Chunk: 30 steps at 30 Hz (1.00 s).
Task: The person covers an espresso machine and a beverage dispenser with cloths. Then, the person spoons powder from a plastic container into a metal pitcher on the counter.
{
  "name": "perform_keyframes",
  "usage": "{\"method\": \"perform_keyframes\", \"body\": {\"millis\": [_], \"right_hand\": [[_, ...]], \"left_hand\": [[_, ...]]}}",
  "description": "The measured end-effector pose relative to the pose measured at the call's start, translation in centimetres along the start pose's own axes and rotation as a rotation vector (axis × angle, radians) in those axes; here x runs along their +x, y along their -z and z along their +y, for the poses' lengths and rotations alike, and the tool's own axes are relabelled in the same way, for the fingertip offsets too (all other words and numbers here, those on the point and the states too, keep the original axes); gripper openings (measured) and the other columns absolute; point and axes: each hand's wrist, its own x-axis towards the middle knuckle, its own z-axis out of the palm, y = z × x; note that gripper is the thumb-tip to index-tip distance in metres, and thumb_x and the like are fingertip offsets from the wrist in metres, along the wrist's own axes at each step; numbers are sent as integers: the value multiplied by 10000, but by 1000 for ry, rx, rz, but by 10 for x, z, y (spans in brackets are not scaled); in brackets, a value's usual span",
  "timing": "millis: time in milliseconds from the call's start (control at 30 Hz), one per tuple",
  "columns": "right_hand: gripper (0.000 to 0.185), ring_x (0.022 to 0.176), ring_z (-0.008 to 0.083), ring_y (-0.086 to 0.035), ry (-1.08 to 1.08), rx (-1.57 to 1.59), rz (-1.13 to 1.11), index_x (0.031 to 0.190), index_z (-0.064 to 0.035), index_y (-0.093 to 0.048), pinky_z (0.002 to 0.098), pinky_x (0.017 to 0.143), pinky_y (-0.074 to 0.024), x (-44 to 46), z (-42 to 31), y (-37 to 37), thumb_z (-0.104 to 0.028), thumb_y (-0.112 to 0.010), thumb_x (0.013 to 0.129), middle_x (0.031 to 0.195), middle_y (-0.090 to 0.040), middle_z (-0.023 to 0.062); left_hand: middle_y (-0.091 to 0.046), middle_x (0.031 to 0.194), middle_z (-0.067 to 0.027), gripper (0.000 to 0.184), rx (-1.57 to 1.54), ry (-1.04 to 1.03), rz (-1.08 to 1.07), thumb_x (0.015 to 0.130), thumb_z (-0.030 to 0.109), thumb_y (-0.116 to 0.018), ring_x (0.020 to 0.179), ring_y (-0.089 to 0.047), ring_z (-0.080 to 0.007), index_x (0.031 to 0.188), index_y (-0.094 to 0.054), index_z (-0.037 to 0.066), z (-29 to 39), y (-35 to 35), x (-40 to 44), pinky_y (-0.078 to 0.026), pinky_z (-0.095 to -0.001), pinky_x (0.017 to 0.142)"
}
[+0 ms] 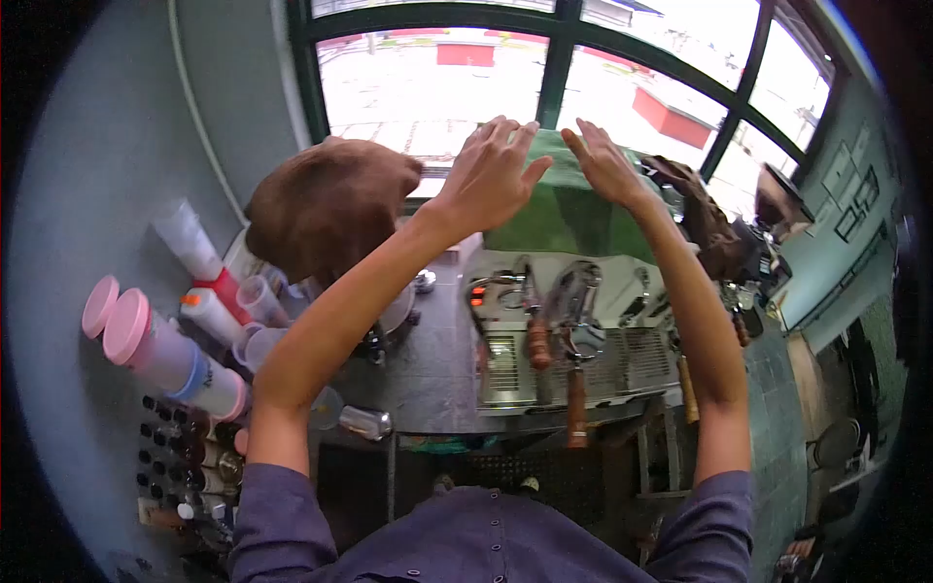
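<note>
Both my arms reach forward over an espresso machine (554, 277), whose top is draped with a green cloth (549, 219). My left hand (491, 175) is over the cloth's left side, fingers stretched out and thumb apart. Over the right side is my right hand (604, 167), also open with its fingers extended. I see nothing held in either hand, and cannot tell whether they touch the cloth. Below, a wooden-handled portafilter (577, 403) juts out from the machine's front, and a second wooden handle (538, 342) hangs to its left.
On the left a brown cloth (330, 209) covers a bulky object. Pink-lidded containers (146, 340), a white bottle (209, 316) and clear cups (260, 299) stand nearby. A metal pitcher (365, 423) lies at the counter's edge. Another brown cloth (698, 204) sits right of the machine, near a grinder (777, 204).
</note>
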Motion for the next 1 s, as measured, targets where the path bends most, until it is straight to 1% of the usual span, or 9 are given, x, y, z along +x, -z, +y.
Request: {"method": "perform_keyframes", "body": {"millis": [67,200,433,567,667,767,833,900,1000], "right_hand": [[1026,1558,396,-222,-115,2,-96,1581,55,-287,560,1262,-196,-17,38,7,-786,-207,1000,1645,-286,279],[1044,1579,376,-164,-138,-91,-205,1613,11,-242,622,1255,-159,-43,53,26,-815,-193,976,1677,-224,255],[836,1582,378,-162,-63,-286,-330,1634,-127,-273,724,1209,-131,-63,37,22,-711,-263,1036,1700,-198,203],[813,1576,399,-167,-65,-90,-210,1616,-125,-326,735,1204,-129,-67,42,25,-698,-271,1041,1696,-205,205],[826,1569,381,-208,-49,-68,-230,1607,-111,-344,685,1224,-155,-59,79,19,-704,-246,1040,1688,-236,202],[833,1566,371,-224,-23,0,-275,1614,-113,-326,688,1223,-150,-61,106,21,-711,-228,1042,1690,-239,193],[806,1567,373,-221,-28,-41,-265,1624,-129,-306,690,1223,-141,-67,107,24,-692,-239,1051,1683,-255,198],[778,1565,366,-233,-66,-58,-248,1625,-137,-312,657,1228,-150,-75,97,27,-669,-262,1060,1675,-278,196],[759,1563,362,-244,-102,-82,-247,1632,-156,-301,659,1223,-147,-78,90,30,-659,-286,1063,1671,-291,196]], "left_hand": [[-395,1542,-344,818,-9,105,-202,1073,578,-380,1477,-348,-459,1553,-316,-82,-1,-45,16,-287,-523,1229],[-234,1633,-348,938,38,372,-464,1057,665,-297,1551,-210,-439,1596,-177,-92,-6,-100,17,-208,-493,1272],[-292,1603,-361,966,1,402,-351,1061,656,-304,1526,-277,-440,1557,-179,-163,-12,-95,-10,-245,-441,1263],[-527,1395,-400,935,-3,634,-132,1036,660,-405,1290,-568,-474,1461,-388,-173,-29,-82,-21,-470,-483,1086],[-733,988,-297,642,-106,1004,-425,987,536,-591,1003,-726,-397,1016,-734,-89,-48,-66,-15,-538,-454,914],[-746,946,-267,560,-217,981,-384,967,486,-647,961,-736,-361,947,-754,-63,-67,-69,-26,-537,-426,881],[-744,872,-220,531,-226,928,-303,971,448,-664,796,-724,-280,891,-741,-72,-64,-65,-29,-544,-399,740],[-610,680,-28,508,-363,989,-311,1033,444,-619,584,-548,-111,902,-725,-36,-60,-58,-26,-430,-309,524],[-633,745,-42,507,-464,1065,-447,1028,463,-621,597,-562,-122,984,-685,-37,-54,-57,-21,-455,-305,538]]}}
